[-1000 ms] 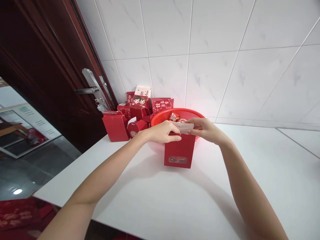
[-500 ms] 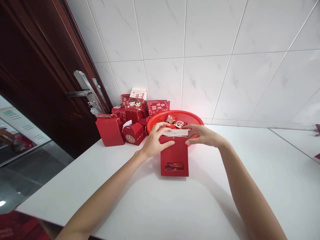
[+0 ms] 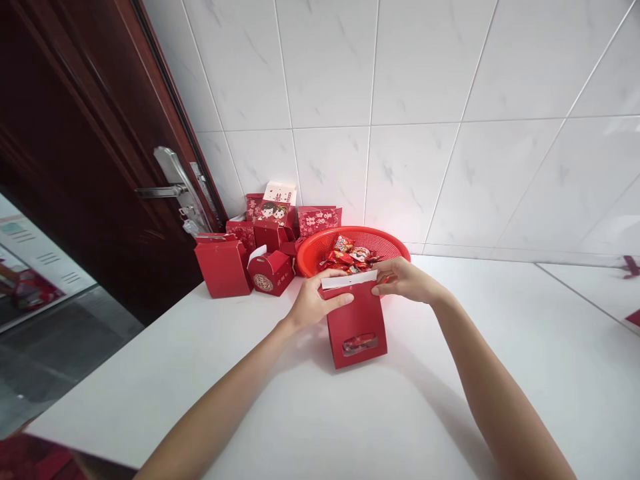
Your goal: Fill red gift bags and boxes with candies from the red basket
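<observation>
A tall red paper box [image 3: 356,320] stands slightly tilted on the white table, with red wrapped sweets showing through its small window. My left hand [image 3: 317,300] grips its upper left side, thumb across the front. At the upper right corner, my right hand [image 3: 400,280] pinches the box between thumb and fingers. A white flap [image 3: 349,281] lies along the top edge between both hands. Just behind the box is a red plastic basket [image 3: 390,241] holding several wrapped sweets [image 3: 345,257].
Several red boxes stand at the back left, among them a plain one [image 3: 223,268] and a small one with a round gold emblem [image 3: 271,272]. Behind the white table [image 3: 420,413] rises a tiled wall. A dark door with a metal handle [image 3: 163,191] is at the left.
The box has turned slightly, its bottom now further right and nearer me. Its white top flap has come down flatter. More of the basket's sweets show, and the view has shifted a little.
</observation>
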A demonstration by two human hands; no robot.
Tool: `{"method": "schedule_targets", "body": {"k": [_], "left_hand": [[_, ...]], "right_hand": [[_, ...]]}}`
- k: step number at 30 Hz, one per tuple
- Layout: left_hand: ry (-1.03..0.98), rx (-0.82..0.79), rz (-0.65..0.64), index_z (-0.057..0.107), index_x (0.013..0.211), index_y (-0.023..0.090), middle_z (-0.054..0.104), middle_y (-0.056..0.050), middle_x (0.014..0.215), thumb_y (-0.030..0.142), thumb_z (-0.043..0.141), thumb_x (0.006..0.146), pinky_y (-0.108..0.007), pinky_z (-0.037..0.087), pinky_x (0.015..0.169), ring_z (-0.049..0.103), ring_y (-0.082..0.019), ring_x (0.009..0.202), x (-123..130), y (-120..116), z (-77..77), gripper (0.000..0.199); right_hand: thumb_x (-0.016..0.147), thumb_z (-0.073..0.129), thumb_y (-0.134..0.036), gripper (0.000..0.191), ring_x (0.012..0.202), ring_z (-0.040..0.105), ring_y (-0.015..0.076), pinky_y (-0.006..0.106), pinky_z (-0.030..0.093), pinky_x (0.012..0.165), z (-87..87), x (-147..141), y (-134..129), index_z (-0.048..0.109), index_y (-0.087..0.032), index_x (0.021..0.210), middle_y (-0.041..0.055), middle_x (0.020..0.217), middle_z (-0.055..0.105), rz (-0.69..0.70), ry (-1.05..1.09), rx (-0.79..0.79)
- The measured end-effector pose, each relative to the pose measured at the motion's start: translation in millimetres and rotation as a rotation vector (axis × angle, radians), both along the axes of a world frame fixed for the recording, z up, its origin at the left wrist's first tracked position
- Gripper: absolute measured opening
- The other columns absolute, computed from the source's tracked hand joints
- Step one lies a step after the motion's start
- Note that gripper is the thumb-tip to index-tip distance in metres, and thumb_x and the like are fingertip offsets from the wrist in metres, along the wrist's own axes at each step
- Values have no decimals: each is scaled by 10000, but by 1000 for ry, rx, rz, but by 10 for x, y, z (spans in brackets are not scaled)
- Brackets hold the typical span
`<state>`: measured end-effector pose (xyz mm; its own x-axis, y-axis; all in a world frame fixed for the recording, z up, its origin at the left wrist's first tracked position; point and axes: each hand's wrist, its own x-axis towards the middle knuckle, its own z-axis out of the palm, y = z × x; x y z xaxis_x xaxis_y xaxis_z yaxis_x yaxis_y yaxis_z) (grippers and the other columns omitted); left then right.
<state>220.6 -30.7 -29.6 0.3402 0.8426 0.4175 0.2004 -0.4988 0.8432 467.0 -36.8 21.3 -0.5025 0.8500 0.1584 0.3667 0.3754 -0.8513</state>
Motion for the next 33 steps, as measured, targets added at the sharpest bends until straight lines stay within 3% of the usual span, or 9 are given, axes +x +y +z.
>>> {"method": "schedule_targets", "body": {"k": [3, 6, 11, 15, 18, 21, 24, 30, 33], "left_hand": [[54, -20, -149, 730, 1133, 178, 776, -94, 1121, 465, 754, 829, -396, 574, 955, 718, -292, 1074, -41, -6, 90, 419], [107, 14, -155, 736, 1205, 200, 763, -86, 1214, 444, 703, 875, -411, 572, 990, 704, -302, 1142, -49, 37, 141, 411], [129, 135, -149, 748, 1184, 215, 760, -69, 1234, 357, 637, 913, -355, 589, 965, 702, -264, 1169, 39, 128, 115, 325], [139, 243, -174, 765, 1030, 193, 805, -55, 1056, 263, 621, 915, -314, 594, 935, 751, -222, 1017, 66, 142, 53, 197], [157, 325, -154, 770, 994, 196, 809, -51, 1029, 248, 622, 919, -301, 601, 918, 761, -213, 971, 38, 145, 26, 174], [180, 422, -163, 775, 999, 208, 811, -51, 1003, 240, 602, 933, -287, 611, 868, 766, -198, 918, -2, 143, 44, 188], [213, 484, -185, 781, 990, 209, 810, -59, 967, 233, 645, 888, -299, 616, 836, 766, -203, 882, -35, 121, 100, 172], [209, 337, -168, 799, 959, 212, 814, -71, 988, 333, 644, 901, -339, 616, 875, 764, -232, 934, -25, 76, 137, 206], [183, 237, -118, 763, 1126, 211, 796, -69, 1117, 312, 640, 896, -345, 600, 937, 750, -223, 1001, -9, 63, 119, 280]], "right_hand": [[734, 765, -360, 197, 781, 644, 200, 357, 526, 760, 32, 84, 1, 668, -189, 753, 27, 769, 670, -21, 34, 8], [745, 776, -350, 195, 799, 638, 191, 358, 528, 782, 53, 177, 3, 666, -189, 762, 23, 799, 660, -46, 70, 1], [743, 815, -340, 384, 933, 665, 222, 377, 547, 810, 39, 265, 10, 716, -212, 1091, 59, 1026, 711, 1, 111, -31], [815, 775, -418, 266, 1003, 672, 235, 404, 533, 900, 20, 252, 20, 732, -189, 944, 72, 1031, 733, 94, 183, -52], [814, 782, -454, 285, 951, 677, 219, 400, 532, 897, -28, 196, 56, 698, -182, 835, 64, 966, 732, 58, 201, -52], [718, 863, -423, 347, 929, 682, 210, 369, 554, 838, -75, 139, 95, 672, -195, 897, 46, 977, 723, -2, 224, -68], [731, 837, -445, 386, 946, 677, 220, 362, 554, 826, -73, 111, 98, 718, -184, 989, 63, 1007, 733, 13, 121, -83], [759, 787, -447, 288, 809, 625, 197, 327, 503, 729, -13, 95, 46, 747, -178, 853, 32, 828, 712, 11, -13, -27], [748, 791, -432, 268, 758, 595, 175, 311, 481, 695, -13, 92, 39, 710, -182, 798, 10, 777, 673, 12, 3, -44]]}}
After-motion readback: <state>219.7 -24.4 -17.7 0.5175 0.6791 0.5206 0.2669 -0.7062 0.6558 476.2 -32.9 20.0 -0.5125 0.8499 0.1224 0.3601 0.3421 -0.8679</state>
